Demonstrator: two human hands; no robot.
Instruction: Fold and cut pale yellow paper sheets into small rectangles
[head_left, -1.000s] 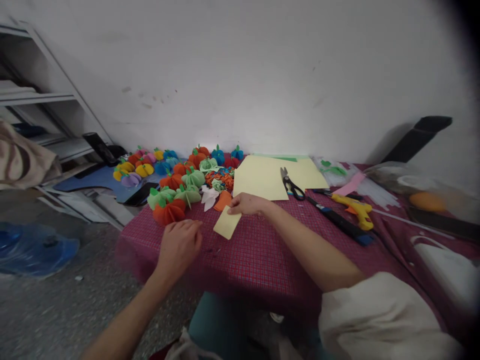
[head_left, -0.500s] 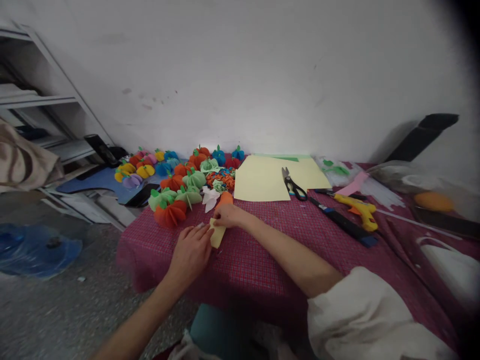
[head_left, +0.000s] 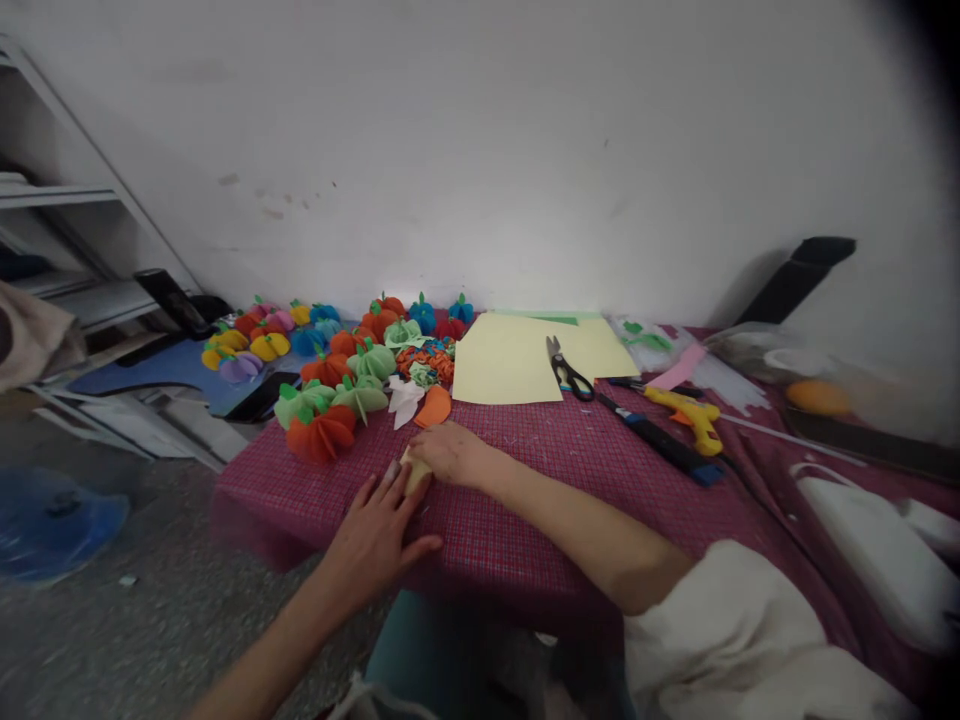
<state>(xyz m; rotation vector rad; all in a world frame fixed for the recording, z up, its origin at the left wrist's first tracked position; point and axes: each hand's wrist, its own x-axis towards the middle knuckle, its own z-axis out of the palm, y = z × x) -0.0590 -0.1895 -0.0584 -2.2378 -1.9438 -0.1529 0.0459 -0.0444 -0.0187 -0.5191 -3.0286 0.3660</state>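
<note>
Presently in play: small yellow paper slip point(head_left: 418, 476), on the counter point(head_left: 517, 530), between left and right fingertips, mostly covered.
Left hand point(head_left: 377, 530): fingers spread, flattened, tips at the slip, thumb apart.
Right hand point(head_left: 452, 455): fingers curled over the slip's far end; pinching or only pressing, cannot tell.
Orange cutouts point(head_left: 433, 407): just beyond the right fingers.
Scissors point(head_left: 574, 379): well apart from the fingers, beyond and to the right.
Possible faults: stray crease, from uneven pressing; skewed slip, from left fingers sliding; cutouts nudged, from right knuckles straying forward.

The checked tablecloth point(head_left: 510, 525) bears paper pumpkins point(head_left: 322, 435), pale yellow sheets point(head_left: 506, 360) and a yellow glue gun point(head_left: 694, 415).
</note>
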